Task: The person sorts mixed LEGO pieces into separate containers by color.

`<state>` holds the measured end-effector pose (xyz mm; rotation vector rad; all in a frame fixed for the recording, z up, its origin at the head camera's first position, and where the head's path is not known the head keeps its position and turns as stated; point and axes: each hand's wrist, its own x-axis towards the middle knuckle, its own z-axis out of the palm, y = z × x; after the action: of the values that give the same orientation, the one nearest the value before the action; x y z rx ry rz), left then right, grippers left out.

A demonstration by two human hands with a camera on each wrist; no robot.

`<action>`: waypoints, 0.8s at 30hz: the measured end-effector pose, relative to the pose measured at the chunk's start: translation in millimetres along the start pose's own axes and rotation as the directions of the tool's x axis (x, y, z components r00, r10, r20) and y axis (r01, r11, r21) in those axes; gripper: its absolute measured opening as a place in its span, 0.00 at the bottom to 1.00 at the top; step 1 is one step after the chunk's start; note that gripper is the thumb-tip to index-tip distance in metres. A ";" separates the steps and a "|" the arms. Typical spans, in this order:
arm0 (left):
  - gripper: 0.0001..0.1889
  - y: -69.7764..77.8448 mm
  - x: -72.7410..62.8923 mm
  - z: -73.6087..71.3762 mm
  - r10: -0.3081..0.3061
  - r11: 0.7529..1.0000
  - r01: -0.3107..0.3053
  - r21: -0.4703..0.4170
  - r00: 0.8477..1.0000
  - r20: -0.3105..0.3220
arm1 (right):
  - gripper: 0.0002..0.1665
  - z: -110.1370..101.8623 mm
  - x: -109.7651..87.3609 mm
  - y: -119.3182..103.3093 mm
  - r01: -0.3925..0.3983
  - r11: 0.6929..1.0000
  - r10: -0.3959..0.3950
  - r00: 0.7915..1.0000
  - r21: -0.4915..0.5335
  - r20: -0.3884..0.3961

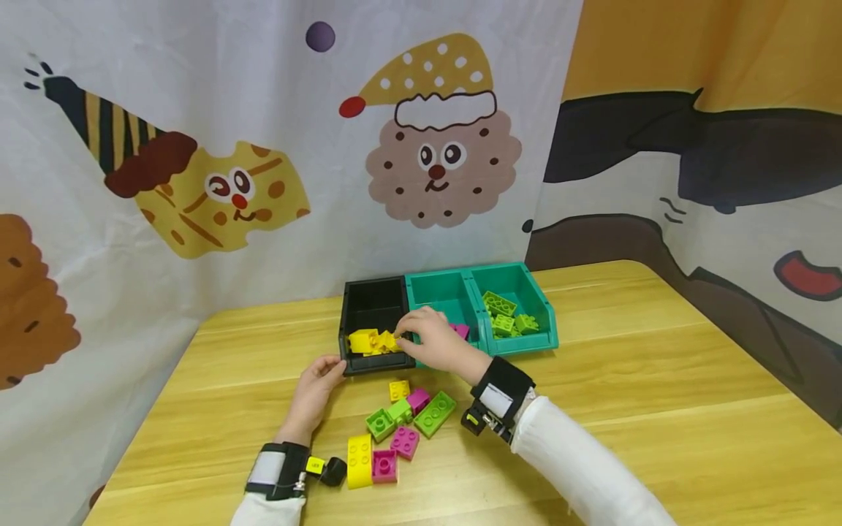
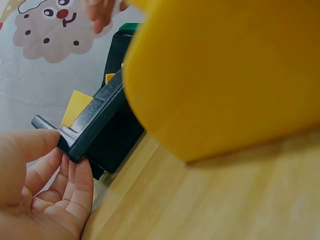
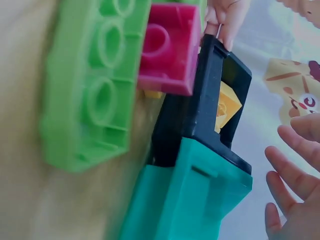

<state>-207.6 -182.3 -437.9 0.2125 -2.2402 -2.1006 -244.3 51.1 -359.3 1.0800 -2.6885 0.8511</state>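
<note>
My left hand (image 1: 313, 394) grips the near left corner of a black bin (image 1: 375, 363), thumb on the rim and fingers beneath, as the left wrist view shows. Inside the bin lie several yellow building bricks (image 1: 368, 342). Over the bin's right side hovers my right hand (image 1: 437, 342), close to those bricks in the head view. Its fingers (image 3: 295, 170) are spread and hold nothing in the right wrist view. Two teal bins (image 1: 526, 292) adjoin the black one. One has lime green bricks (image 1: 503, 325); the other has magenta bricks (image 1: 462, 331), partly hidden by my right hand.
In front of the bins lie loose bricks: a long green brick (image 1: 435, 414), a yellow brick (image 1: 359, 460), a small yellow brick (image 1: 398, 391), a magenta brick (image 1: 404, 443) and several others. A patterned curtain (image 1: 263, 95) hangs behind the wooden table (image 1: 658, 409).
</note>
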 end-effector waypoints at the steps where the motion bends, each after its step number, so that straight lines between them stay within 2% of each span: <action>1: 0.13 0.0 -0.2 0.2 0.000 1.000 0.000 0.003 1.000 0.000 | 0.09 0.8 -3.6 1.6 -0.002 1.000 0.002 1.000 0.009 0.000; 10: 0.13 0.1 -0.8 0.8 0.000 1.000 0.000 0.011 1.000 -0.009 | 0.10 8.1 -37.5 16.6 -0.031 0.996 0.025 0.997 0.081 0.068; 19: 0.15 0.8 0.5 -0.8 -0.017 0.999 0.018 0.028 1.000 -0.010 | 0.27 7.7 -63.6 21.6 -0.092 0.991 0.069 0.974 0.097 0.213; 24: 0.14 -0.1 0.3 -0.8 -0.018 0.999 0.018 0.036 1.000 -0.016 | 0.33 6.7 -74.6 20.4 -0.090 0.995 0.077 0.961 0.038 0.266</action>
<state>-207.8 -183.1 -438.0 0.2508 -2.2769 -2.0615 -202.3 104.1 -397.3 1.1746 -2.9658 0.8457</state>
